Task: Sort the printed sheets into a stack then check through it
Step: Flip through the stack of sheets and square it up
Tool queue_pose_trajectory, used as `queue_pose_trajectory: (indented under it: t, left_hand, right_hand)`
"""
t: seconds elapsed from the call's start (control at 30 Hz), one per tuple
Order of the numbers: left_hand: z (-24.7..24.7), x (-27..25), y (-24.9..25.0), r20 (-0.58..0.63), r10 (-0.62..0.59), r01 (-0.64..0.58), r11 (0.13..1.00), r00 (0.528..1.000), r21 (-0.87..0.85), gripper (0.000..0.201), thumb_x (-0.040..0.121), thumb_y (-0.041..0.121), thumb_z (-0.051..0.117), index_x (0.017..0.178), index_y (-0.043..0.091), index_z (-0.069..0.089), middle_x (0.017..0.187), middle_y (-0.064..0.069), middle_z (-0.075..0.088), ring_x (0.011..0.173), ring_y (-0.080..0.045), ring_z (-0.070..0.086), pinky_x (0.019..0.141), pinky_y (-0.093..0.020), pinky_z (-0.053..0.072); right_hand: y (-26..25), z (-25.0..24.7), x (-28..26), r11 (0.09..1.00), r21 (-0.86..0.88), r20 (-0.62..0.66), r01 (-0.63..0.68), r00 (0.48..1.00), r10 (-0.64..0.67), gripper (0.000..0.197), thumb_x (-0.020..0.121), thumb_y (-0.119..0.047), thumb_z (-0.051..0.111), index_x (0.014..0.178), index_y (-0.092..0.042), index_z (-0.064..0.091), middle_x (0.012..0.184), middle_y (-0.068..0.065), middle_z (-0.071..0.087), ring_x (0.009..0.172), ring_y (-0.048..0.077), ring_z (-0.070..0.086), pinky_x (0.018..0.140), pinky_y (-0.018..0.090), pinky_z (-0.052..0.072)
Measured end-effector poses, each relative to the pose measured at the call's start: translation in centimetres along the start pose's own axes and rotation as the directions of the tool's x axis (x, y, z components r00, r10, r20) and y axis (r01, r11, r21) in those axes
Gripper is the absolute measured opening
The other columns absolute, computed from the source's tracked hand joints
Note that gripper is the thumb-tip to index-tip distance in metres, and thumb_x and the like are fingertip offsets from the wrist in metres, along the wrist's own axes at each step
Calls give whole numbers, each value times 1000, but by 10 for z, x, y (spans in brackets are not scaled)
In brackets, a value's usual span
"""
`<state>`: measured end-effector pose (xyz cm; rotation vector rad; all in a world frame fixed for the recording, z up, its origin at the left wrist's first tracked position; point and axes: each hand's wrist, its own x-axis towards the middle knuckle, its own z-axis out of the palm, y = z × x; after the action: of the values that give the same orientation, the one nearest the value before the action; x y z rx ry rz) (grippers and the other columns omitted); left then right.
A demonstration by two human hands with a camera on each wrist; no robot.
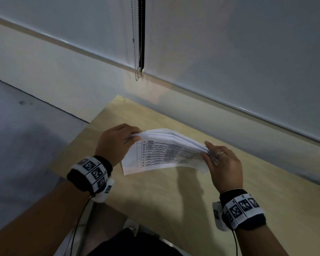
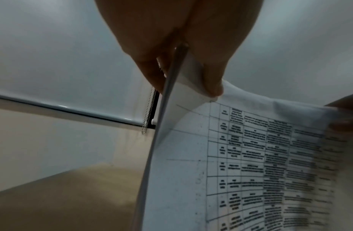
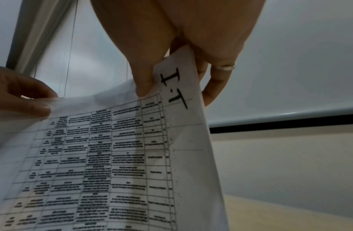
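the roller blind (image 1: 229, 43) fills the wall behind the table, and its bottom bar runs just beyond the table's far edge. the wooden table (image 1: 174, 200) is the landmark here; it is light in colour, and the grey floor (image 1: 17, 145) lies beside its left edge. the stack of printed sheets (image 1: 164, 154) is held in the air above the table, over its far half, and it does not touch the wood. the sheets bend upward like an arch, and the upper ones are fanned apart along the far edge. the sheet nearest the camera shows a table of small text, too blurred to read. in the right wrist view a big handwritten "i.t" stands on the margin.

the left hand (image 1: 116, 143) pinches the left end of the stack, thumb on the near face and fingers behind. the right hand (image 1: 224, 167) pinches the right end in the same way; it has a ring (image 1: 219, 153) on one finger. the bead chain (image 1: 137, 52) of the blind hangs above the far left corner of the table.
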<state>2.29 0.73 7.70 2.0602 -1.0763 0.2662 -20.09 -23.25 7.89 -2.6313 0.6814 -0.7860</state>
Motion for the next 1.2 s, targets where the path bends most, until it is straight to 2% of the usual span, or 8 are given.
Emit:
queue_pose_trajectory:
  t: [0.27,0.37,0.5,0.6,0.7,0.8,1.03,1.2]
  left_hand:
    - [-7,-6,8,-87,235,-219,963,968,159,9,92,15,67,89,8,73,85,-4,73,73,-24,65,64,-36,54]
    - [-2,-22,-7,-66,-71,67,996,995,-66,30,83,20,76,110,13,66,90,-2,71,80,-13,65,73,-29,55]
    - [4,-30,-25,189,-495,524,734,848,-432,59,72,14,86,120,22,52,96,-1,69,81,-2,66,72,-19,53]
    - [14,-29,-27,327,-474,565,770,817,-295,44,74,41,72,112,20,66,102,3,71,84,12,63,76,-22,48]
    - [15,-20,-10,213,-512,554,775,832,-304,32,80,39,68,107,21,68,98,4,70,79,3,63,75,-18,49]
    - [12,-17,9,-64,-490,450,839,870,-308,5,92,17,66,90,15,62,77,9,63,69,9,57,60,-6,39]
    - [34,-49,-5,118,-628,624,700,769,-346,15,89,23,71,101,26,65,91,23,65,85,3,64,77,-13,47]
    - [29,-37,2,52,-659,609,659,750,-442,7,90,18,69,94,24,68,85,18,69,77,9,65,72,-16,51]
  right_hand:
    - [-3,-7,1,1000,25,-9,-10,1000,10,12,85,-13,73,96,-10,76,88,6,72,80,27,67,72,26,47]
    - [-3,-6,-4,997,57,28,-48,999,47,14,86,-19,73,98,-11,74,91,3,71,82,24,67,73,17,40]
    - [2,0,-6,812,422,91,-403,910,404,53,79,-17,80,126,-19,55,100,-12,63,84,-2,63,74,10,48]
    - [12,12,-7,533,655,200,-536,803,562,57,77,-3,79,128,-11,53,98,-10,65,79,-3,69,71,16,57]
    - [9,15,-2,586,605,165,-539,805,569,30,77,-11,81,104,-8,69,87,-9,69,71,-1,69,70,28,60]
    - [-1,9,-1,604,679,51,-417,847,529,23,78,-10,80,98,-9,68,85,-8,69,67,-7,66,61,13,53]
    - [-7,33,-24,562,649,207,-513,830,518,46,82,-5,76,122,-18,57,105,-11,64,92,0,66,78,15,53]
    - [-11,29,-18,585,652,132,-483,831,540,21,84,-8,74,91,-27,67,88,-11,67,73,-7,65,73,24,53]
